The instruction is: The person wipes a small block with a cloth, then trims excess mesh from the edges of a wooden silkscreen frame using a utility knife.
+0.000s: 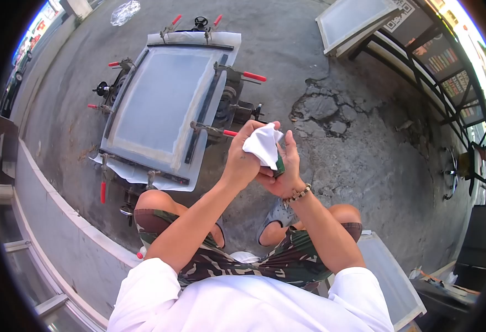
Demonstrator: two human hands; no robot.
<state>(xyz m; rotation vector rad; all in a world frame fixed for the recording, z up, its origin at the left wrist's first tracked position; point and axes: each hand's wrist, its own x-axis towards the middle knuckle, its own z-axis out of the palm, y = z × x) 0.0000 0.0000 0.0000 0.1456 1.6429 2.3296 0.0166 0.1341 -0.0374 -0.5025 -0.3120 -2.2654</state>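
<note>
In front of my knees, both hands are raised and close together. My left hand [242, 157] is closed around a crumpled white cloth [262, 145]. A small dark green object [279, 166] shows under the cloth's edge; most of it is covered, so its kind is unclear. My right hand [288, 169], with a beaded bracelet at the wrist, has its fingers curled under the green object and its thumb raised beside it. Beyond my hands stands a stretching frame [154, 105] with pale mesh, held round its edges by red-handled clamps [254, 76].
Cracked, broken concrete [331, 108] lies to the right of the frame. Other framed screens lean at the upper right [353, 22] and lower right [389, 271]. A low wall [60, 205] runs along the left. Crumpled clear plastic [124, 12] lies at the far left.
</note>
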